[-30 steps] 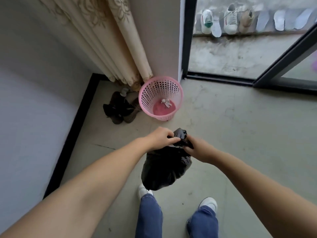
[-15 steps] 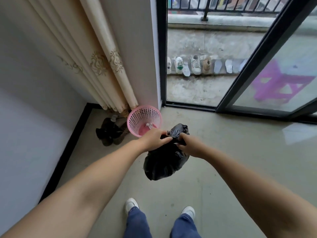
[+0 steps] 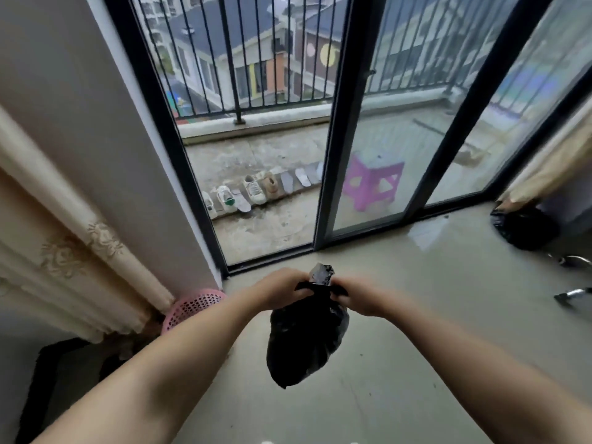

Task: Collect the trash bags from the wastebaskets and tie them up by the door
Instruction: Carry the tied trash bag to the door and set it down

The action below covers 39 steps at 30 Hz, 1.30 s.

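trash bag (image 3: 304,344): glossy black | wastebasket (image 3: 192,307): pink, dotted with holes | curtain (image 3: 64,248): cream, gold floral motifs | stool (image 3: 371,182): magenta | door frame (image 3: 339,123): black | floor (image 3: 416,363): pale grey-green

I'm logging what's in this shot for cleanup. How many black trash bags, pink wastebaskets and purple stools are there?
Black trash bags: 2, one held, one by the right curtain
Pink wastebaskets: 1
Purple stools: 1
Total: 4

Glossy black plastic trash bag (image 3: 306,341); perforated plastic wastebasket (image 3: 192,307).
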Available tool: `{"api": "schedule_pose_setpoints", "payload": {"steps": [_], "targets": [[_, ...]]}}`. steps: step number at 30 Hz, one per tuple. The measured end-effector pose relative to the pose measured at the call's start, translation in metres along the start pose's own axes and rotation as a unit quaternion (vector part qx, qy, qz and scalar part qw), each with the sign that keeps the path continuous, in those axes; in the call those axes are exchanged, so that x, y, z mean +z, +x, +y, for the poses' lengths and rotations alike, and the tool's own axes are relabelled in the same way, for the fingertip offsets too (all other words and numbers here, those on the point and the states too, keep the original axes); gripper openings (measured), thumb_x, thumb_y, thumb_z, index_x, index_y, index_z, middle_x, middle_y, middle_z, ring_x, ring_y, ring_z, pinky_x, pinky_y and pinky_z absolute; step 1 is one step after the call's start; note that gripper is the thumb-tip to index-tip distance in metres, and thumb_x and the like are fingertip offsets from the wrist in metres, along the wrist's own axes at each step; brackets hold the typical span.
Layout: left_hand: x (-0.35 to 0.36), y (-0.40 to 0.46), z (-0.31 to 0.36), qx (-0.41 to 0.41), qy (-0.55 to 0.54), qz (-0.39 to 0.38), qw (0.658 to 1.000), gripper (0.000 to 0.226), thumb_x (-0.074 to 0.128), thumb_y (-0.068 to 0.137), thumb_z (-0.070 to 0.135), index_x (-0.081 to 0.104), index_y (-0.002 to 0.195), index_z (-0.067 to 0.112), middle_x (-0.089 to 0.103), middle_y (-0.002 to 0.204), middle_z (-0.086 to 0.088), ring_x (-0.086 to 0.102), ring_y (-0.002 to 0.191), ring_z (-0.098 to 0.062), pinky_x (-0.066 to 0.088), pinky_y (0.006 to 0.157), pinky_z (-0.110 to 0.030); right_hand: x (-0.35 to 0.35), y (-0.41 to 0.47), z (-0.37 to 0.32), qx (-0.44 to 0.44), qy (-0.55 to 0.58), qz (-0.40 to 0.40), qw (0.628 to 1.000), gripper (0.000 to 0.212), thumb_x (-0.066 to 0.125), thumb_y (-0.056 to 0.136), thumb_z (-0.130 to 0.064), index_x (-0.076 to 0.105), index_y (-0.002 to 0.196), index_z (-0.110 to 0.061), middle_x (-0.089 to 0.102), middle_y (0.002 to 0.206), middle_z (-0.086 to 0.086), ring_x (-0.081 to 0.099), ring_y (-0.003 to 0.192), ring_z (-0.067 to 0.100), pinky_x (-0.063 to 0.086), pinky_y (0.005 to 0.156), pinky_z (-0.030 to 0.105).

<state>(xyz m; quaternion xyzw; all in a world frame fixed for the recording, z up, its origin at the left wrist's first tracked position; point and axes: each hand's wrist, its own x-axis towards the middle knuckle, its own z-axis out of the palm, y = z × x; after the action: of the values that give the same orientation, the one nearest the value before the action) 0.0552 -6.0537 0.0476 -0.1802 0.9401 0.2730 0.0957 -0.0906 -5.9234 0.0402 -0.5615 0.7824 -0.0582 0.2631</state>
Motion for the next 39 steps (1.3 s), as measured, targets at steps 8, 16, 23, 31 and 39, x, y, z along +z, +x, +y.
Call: {"api": "schedule_pose_setpoints", "payload": {"steps": [8,16,23,31,39], "targets": [[0.001,0.055,0.065,0.177,0.092,-0.066,0.978,0.028,0.047,0.092,0.036,0.064,0.096,0.014,0.067,0.090,-0.009,0.061,0.078,-0.026,0.051,0.075,-0.036,-0.001,-0.095,0.023,0.164,0.109,0.135,0.971,0.017,0.055,0.089,-0.019,0.058,0.099,-0.006,0.064,0.102,0.018,0.058,0.091,0.030,0.031,0.070,0.026],[0.072,0.038,0.243,0.353,0.132,-0.148,0.914,0.026,0.049,0.096,0.023,0.063,0.099,0.001,0.066,0.102,-0.021,0.061,0.093,-0.032,0.021,0.059,-0.021,0.039,-0.276,0.052,0.323,0.201,0.250,0.890,0.024,0.050,0.092,-0.039,0.040,0.071,-0.032,0.048,0.072,-0.009,0.048,0.075,0.017,0.032,0.057,0.025],[0.204,-0.033,0.422,0.459,0.165,-0.217,0.845,0.031,0.046,0.097,0.029,0.058,0.092,0.000,0.064,0.095,-0.020,0.054,0.083,-0.027,0.031,0.065,-0.029,0.110,-0.494,0.070,0.454,0.227,0.294,0.810,0.015,0.043,0.097,-0.031,0.042,0.083,-0.024,0.050,0.079,-0.003,0.049,0.078,0.021,0.037,0.062,0.024],[0.352,-0.161,0.619,0.591,0.220,-0.293,0.718,0.029,0.045,0.096,0.033,0.053,0.083,0.009,0.062,0.091,-0.018,0.055,0.082,-0.028,0.035,0.066,-0.030,0.214,-0.736,0.062,0.591,0.231,0.334,0.697,0.019,0.046,0.095,-0.030,0.049,0.099,-0.012,0.054,0.088,0.003,0.052,0.078,0.024,0.040,0.069,0.035],[0.488,-0.263,0.764,0.674,0.239,-0.361,0.599,0.024,0.046,0.095,0.032,0.052,0.081,0.014,0.053,0.079,-0.005,0.051,0.077,-0.022,0.043,0.071,-0.034,0.299,-0.905,0.055,0.685,0.271,0.352,0.577,0.017,0.045,0.096,-0.031,0.043,0.087,-0.016,0.051,0.078,0.004,0.051,0.071,0.025,0.036,0.062,0.034]]}}
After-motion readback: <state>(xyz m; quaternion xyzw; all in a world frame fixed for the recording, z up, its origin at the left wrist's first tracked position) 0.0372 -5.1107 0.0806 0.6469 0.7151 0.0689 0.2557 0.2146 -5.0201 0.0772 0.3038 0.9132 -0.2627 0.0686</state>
